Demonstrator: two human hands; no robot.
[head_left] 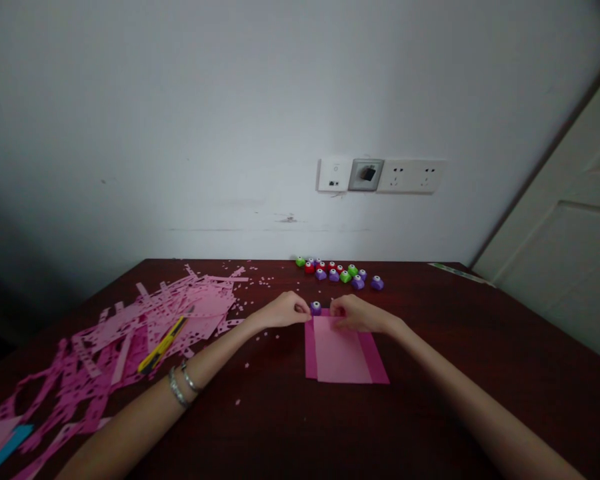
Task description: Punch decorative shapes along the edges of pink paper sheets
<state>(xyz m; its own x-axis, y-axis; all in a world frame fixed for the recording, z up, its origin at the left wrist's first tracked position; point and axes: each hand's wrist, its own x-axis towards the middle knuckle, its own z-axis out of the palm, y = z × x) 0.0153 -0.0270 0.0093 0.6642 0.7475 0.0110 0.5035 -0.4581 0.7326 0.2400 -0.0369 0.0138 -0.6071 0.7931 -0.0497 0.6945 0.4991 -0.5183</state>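
A light pink sheet of paper (343, 357) lies over a wider dark pink sheet (378, 365), whose margins show along both sides and the top. My left hand (284, 310) has its thumb and forefinger pinched at the dark sheet's upper left corner. Beside those fingertips, at the top edge of the sheets, stands a small purple craft punch (316, 308) with a white button. My right hand (356, 313) is closed over the upper edge of the sheets, with fingers curled and the thumb lying on the light pink one.
Several green, red and purple craft punches (333, 275) stand by the wall. On the left is a heap of punched pink paper strips (130, 333), with a yellow utility knife (164, 345) on it. A ruler-like strip (461, 273) lies at the back right. Pink bits dot the table (260, 427).
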